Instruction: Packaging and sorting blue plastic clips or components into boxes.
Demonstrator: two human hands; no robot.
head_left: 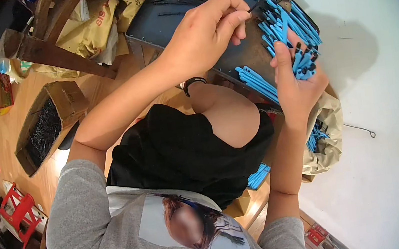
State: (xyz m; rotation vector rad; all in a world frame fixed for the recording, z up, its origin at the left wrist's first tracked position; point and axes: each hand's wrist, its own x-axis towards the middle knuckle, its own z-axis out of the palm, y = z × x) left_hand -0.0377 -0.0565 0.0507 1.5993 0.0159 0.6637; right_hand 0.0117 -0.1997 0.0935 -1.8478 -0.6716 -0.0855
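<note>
Blue strips [302, 63] sit bunched in the right hand [297, 84], grip closed around them, above a dark tray [240, 53]. Left hand [207, 30] pinches a thin black pin [261, 3] at far right of the tray.

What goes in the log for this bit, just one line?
left hand: pinching thin black pin | right hand: holding blue strips | dark tray: more blue strips
</note>
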